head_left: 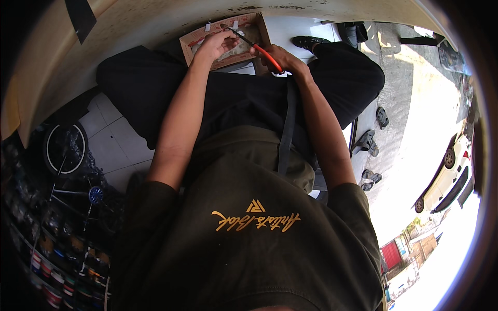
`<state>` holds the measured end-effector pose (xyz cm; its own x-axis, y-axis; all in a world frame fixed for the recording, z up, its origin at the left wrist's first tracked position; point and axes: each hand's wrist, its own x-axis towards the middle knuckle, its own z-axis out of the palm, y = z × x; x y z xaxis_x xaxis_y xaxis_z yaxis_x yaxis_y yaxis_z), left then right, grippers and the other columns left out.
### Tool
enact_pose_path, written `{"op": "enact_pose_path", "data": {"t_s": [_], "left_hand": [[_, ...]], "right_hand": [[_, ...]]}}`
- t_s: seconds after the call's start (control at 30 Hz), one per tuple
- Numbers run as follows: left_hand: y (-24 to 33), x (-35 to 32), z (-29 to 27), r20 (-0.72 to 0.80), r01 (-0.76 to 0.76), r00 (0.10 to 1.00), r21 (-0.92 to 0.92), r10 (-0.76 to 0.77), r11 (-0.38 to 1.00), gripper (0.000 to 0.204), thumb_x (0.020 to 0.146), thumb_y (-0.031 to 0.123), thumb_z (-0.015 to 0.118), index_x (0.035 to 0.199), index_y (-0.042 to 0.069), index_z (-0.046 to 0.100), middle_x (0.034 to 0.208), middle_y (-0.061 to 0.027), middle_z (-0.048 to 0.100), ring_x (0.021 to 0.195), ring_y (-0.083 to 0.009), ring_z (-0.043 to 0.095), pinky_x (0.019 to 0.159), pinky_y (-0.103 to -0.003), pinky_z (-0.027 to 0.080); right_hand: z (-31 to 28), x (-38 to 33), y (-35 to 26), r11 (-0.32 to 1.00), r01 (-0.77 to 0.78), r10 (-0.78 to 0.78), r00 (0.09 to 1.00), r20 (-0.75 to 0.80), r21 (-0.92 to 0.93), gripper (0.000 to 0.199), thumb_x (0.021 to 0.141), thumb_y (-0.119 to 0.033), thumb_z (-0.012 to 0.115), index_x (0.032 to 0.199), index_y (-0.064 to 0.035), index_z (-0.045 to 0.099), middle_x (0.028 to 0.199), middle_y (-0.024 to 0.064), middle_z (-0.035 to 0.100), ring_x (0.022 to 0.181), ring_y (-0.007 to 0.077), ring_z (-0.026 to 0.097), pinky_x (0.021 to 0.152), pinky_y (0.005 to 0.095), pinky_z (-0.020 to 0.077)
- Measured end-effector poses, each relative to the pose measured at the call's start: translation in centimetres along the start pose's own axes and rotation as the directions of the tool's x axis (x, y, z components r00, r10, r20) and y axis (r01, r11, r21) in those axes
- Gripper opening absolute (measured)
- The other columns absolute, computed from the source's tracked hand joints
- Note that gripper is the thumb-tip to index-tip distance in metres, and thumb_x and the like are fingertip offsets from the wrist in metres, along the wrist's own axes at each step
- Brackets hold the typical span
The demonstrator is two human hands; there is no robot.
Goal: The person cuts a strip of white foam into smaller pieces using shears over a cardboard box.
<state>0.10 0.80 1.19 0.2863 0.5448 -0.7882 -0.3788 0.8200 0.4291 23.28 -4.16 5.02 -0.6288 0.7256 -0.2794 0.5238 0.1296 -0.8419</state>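
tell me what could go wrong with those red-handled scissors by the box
The scissors in the right hand point toward the left hand, so a slip might nick its fingers. White scraps sit at the far side of the box; a bump could knock them loose.

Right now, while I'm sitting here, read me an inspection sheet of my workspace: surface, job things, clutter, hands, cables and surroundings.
Surface: pale tiled floor, with visible joint lines at left.
Job's things: open cardboard box in front; red-handled tool angled over it.
Clutter: white scraps at the box; small containers at lower left, partly in shadow.
Hands: right hand grips the tool; left hand is near its tip, whatever it holds too small to tell.
Cables: nothing seen.
Surroundings: loose sandals at right; white car outside, beyond them.
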Motion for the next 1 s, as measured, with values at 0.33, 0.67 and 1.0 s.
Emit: {"op": "enact_pose_path", "data": {"t_s": [0.33, 0.67, 1.0], "left_hand": [[-0.6, 0.2, -1.1, -0.224, 0.026, 0.974, 0.193, 0.019, 0.981, 0.016, 0.076, -0.004, 0.059, 0.09, -0.011, 0.056, 0.078, -0.0196, 0.063, 0.07, -0.0297, 0.066, 0.065, -0.036, 0.058], [-2.7, 1.2, -3.7, -0.433, 0.367, 0.898, 0.641, -0.076, 0.675, 0.041, 0.072, -0.007, 0.058, 0.112, -0.007, 0.049, 0.107, -0.0226, 0.053, 0.095, -0.0363, 0.058, 0.076, -0.048, 0.053], [-2.2, 4.6, -5.9, -0.257, 0.226, 0.945, 0.96, 0.201, 0.166, 0.055, 0.07, 0.014, 0.066, 0.122, 0.005, 0.05, 0.128, -0.0224, 0.044, 0.113, -0.0339, 0.05, 0.093, -0.04, 0.043]], "right_hand": [[-3.1, -1.1, -5.7, 0.734, -0.674, 0.675, 0.709, 0.203, -0.086, 0.1, 0.065, -0.088, 0.031, 0.115, -0.0048, 0.057, 0.094, 0.0222, 0.061, 0.092, 0.032, 0.059, 0.082, 0.0416, 0.0422], [-2.4, -1.3, -3.9, 0.751, -0.643, 0.648, 0.761, -0.018, -0.149, 0.101, 0.067, -0.088, 0.025, 0.064, 0.0078, 0.057, 0.056, 0.0184, 0.054, 0.062, 0.0294, 0.06, 0.066, 0.0441, 0.0459], [-2.3, -1.1, -3.4, 0.676, -0.692, 0.72, 0.693, 0.03, -0.253, 0.101, 0.07, -0.085, 0.024, 0.091, 0.0051, 0.064, 0.089, 0.0259, 0.063, 0.095, 0.0375, 0.06, 0.082, 0.044, 0.0452]]}}
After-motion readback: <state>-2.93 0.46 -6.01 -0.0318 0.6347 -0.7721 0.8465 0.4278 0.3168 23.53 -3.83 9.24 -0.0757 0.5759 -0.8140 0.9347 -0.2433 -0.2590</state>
